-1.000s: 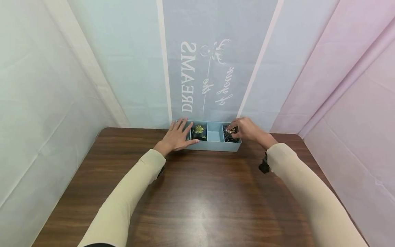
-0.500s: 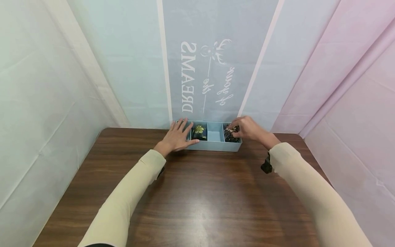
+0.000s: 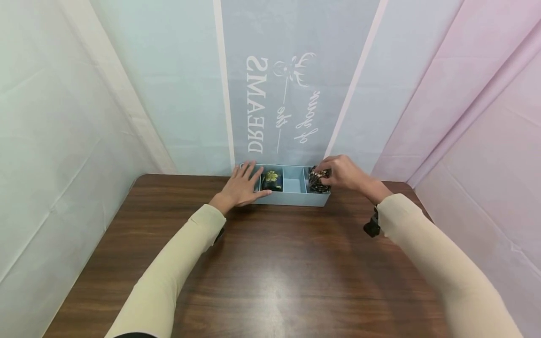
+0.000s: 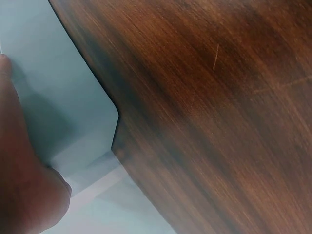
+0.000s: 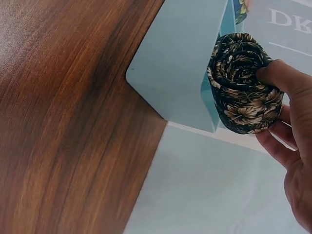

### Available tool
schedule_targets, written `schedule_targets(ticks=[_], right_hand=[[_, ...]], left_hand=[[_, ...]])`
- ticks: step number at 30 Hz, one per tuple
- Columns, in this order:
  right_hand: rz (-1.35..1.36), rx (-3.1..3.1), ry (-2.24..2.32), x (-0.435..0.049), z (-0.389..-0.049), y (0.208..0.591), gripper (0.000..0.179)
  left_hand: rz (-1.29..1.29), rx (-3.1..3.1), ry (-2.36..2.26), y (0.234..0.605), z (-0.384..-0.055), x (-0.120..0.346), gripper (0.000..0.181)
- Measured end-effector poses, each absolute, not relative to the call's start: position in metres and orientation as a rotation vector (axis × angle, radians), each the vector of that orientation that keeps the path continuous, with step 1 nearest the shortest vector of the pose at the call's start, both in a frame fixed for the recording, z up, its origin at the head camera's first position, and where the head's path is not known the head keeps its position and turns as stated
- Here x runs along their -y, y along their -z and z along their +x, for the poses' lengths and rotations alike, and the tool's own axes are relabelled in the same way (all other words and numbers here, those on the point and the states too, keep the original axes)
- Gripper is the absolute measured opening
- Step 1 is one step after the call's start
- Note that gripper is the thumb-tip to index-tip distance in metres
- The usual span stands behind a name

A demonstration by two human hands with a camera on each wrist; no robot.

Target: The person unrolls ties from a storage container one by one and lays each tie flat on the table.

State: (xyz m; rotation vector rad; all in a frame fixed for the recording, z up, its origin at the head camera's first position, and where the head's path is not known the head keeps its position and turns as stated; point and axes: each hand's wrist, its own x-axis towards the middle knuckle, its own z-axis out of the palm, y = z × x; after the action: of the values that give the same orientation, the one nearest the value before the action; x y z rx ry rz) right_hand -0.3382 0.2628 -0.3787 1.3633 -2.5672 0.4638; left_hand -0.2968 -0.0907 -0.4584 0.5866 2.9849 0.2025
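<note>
A long light-blue box with dividers stands at the back of the table. My right hand pinches a rolled-up necktie, black with cream and tan flowers, thumb on the coil and fingers beneath. In the right wrist view the roll is raised at the rim of the box's right end. My left hand lies with spread fingers over the left end of the box, thumb along its front wall. Another dark roll with a yellow-green flower sits in a compartment beside the left hand. The leftmost compartment is mostly hidden under that hand.
Between the two rolls is a bare compartment. The brown wooden table stretches toward me. A printed cloth backdrop hangs right behind the box, with pale cloth walls at both sides.
My right hand has lifted the floral necktie roll slightly and shifted it right, opening a gap beside the divider. The left hand has stayed in place.
</note>
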Motion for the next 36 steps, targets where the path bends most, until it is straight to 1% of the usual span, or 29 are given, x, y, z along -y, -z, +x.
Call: schedule_targets(ticks=[6, 12, 20, 25, 36], right_hand=[[1.426, 2.506, -0.446, -0.260, -0.328, 0.368, 0.028], [1.500, 2.476, -0.397, -0.250, -0.307, 0.361, 0.027], [1.588, 2.348, -0.363, -0.241, -0.285, 0.362, 0.028], [1.625, 2.318, -0.360, -0.238, -0.274, 0.364, 0.025], [1.683, 2.245, -0.392, -0.235, -0.255, 0.376, 0.025]], left_hand=[[0.578, -2.988, -0.196, 0.458, -0.298, 0.092, 0.095], [0.588, -2.996, -0.187, 0.460, -0.297, 0.092, 0.097], [0.599, -2.995, -0.191, 0.462, -0.298, 0.093, 0.097], [0.604, -2.995, -0.191, 0.461, -0.297, 0.094, 0.097], [0.642, -2.983, -0.267, 0.466, -0.303, 0.097, 0.096]])
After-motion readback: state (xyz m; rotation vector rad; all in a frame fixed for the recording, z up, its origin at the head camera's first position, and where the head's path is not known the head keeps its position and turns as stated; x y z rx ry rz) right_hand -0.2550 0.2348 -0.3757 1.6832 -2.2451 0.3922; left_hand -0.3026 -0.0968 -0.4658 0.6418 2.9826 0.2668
